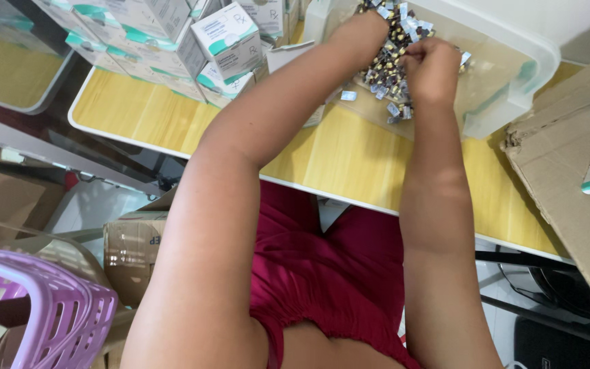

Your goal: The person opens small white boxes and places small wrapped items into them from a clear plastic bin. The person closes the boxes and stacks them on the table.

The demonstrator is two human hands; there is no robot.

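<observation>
1. The grip: the right hand is curled shut on a pinch of small foil-wrapped pieces at the near edge of the heap. The left hand is pushed into the same heap, its fingers buried, so whether it is closed on anything cannot be told.
2. The small pieces, silver, blue and gold, lie piled in a clear plastic bin tipped on its side on the wooden desk, its mouth toward the person.
3. A few pieces have spilled out onto the desk just beside the bin's mouth, one lying apart from the rest.
4. Progress, as a judgement: much of the heap sits unsorted in the bin and only a handful is outside it, so the work looks early, though the far side of the bin is cut off.
5. Around: stacked white-and-teal cartons to the left, a cardboard box to the right, a lilac basket by the floor.
</observation>
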